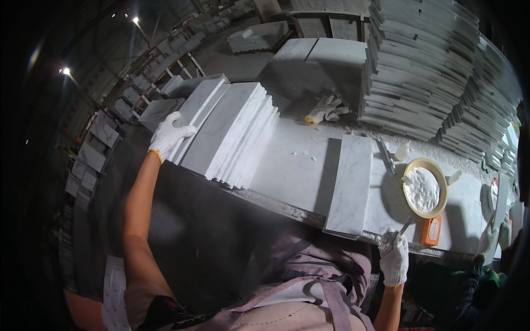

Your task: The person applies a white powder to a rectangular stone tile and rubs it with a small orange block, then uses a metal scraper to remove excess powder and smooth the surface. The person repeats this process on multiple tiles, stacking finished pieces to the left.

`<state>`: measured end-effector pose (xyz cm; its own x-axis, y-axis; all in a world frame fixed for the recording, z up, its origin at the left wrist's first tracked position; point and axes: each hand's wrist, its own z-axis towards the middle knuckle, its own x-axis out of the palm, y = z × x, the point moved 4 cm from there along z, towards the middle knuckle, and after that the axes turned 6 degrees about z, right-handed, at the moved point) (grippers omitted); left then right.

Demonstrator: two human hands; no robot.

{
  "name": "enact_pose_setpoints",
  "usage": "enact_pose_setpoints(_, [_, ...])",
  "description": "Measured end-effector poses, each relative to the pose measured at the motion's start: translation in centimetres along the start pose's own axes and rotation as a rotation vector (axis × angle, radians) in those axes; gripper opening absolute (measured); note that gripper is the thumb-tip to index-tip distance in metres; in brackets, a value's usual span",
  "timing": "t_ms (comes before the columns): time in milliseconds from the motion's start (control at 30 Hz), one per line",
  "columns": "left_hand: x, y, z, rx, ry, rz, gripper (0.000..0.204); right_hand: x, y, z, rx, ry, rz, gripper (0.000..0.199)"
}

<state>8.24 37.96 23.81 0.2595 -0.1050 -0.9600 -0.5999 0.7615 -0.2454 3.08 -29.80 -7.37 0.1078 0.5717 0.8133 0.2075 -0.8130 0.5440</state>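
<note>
Left fingers (187, 131) spread against a slab (205, 102), grip unclear; right fingers (388, 241) clench a blade (406, 225). Slipping could chip stone

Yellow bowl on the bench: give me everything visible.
The bowl is round and pale yellow, plastic by its look, with a smooth rim. It stands upright on the pale bench top, holding lumpy white material; powder or paste, I can't tell. A small pale piece lies at its left rim. An orange box sits at its near side, contact unclear. The right hand is nearby, not touching.
</note>
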Motion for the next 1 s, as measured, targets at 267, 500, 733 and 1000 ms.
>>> enact_pose_setpoints(267, [1.3,1.2,1.3,0.041,0.065,-0.068,0.097,2.0,-0.1,0.9,-0.071,0.012,-0.276,0.031])
enact_pose_setpoints(500, [0.8,-0.6,3.6,0.399,-0.155,0.23,0.06,3.0,-0.6,1.3,-0.031,-0.028,-0.077,0.031])
enact_pose_setpoints(733, [7.3,-7.6,4.4,0.82,0.032,0.045,0.046,2.9,-0.5,0.7,-0.029,0.024,-0.08,0.028])
enact_pose_setpoints(1000, [4.3,-9.8,5.5,0.663,0.278,0.057,0.046,0.8,0.8,-0.9,-0.067,-0.063,0.061,0.026])
